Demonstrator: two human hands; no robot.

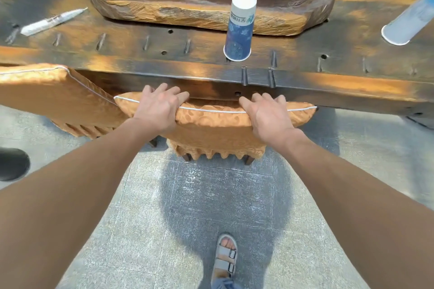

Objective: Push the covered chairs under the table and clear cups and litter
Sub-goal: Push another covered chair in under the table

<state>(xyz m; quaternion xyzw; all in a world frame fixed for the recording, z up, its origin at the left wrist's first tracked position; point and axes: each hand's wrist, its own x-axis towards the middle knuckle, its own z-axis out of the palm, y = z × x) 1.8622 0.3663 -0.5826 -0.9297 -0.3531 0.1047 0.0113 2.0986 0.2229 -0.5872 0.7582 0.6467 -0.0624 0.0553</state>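
A chair in a gold patterned cover (211,124) stands at the near edge of the dark wooden table (141,63), its top against the table's edge. My left hand (159,107) and my right hand (267,115) both grip the chair's top rail, fingers curled over the white piping. A second covered chair (58,94) stands to the left, angled at the table. An upside-down blue and white paper cup (239,28) stands on the table ahead. Another pale cup (408,23) lies on its side at the right. A white wrapper (51,21) lies at the left.
A large carved wooden slab (206,7) fills the middle of the table behind the cup. Grey stone paving (223,195) lies underfoot, with my sandalled foot (224,260) on it. A dark round object (13,164) sits on the floor at the left edge.
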